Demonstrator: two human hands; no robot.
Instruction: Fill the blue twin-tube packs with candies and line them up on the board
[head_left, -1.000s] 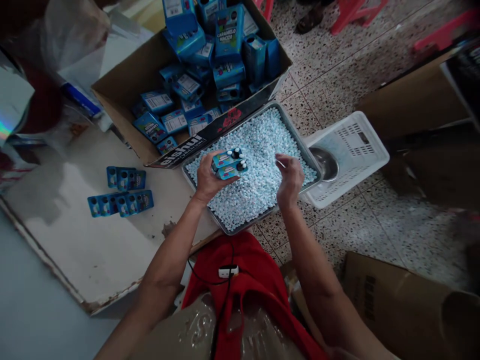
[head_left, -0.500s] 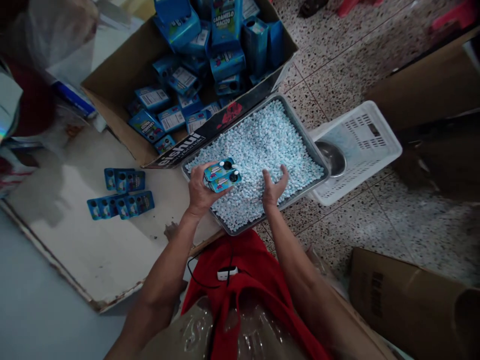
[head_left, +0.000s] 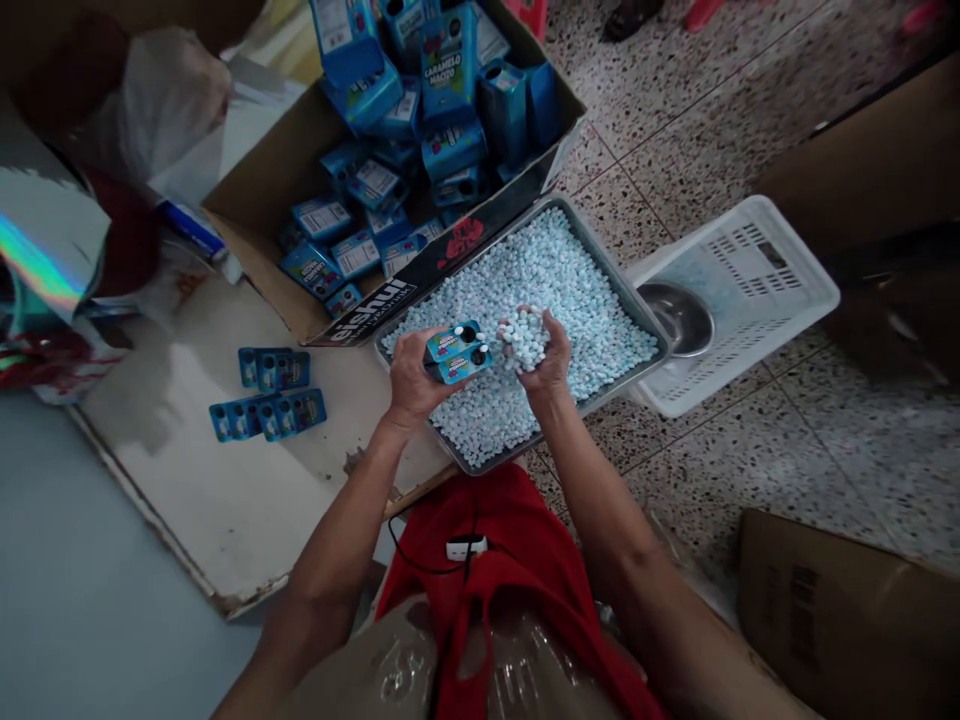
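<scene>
My left hand [head_left: 414, 385] grips two small blue candy boxes [head_left: 454, 369] side by side, each with a round dark hole in its top. A few white pieces rest by the holes. Just to their right, my right hand [head_left: 547, 372] is cupped around a heap of pale blue and white candies [head_left: 523, 340], its palm turned up. Both hands are over a grey tray [head_left: 628, 371] filled with the same small candies. The undersides of the two boxes are hidden by my left fingers.
A large cardboard box [head_left: 262, 248] full of blue candy boxes stands behind the tray. Several more boxes [head_left: 266, 413] stand on the white table [head_left: 180, 480] at left. At right are a white plastic basket [head_left: 814, 285] holding a metal bowl [head_left: 679, 318], and a brown carton [head_left: 847, 600].
My right hand has scooped up a heap of candies and moved left, close to the boxes. My left hand still holds the two boxes. The whole view has shifted slightly.
</scene>
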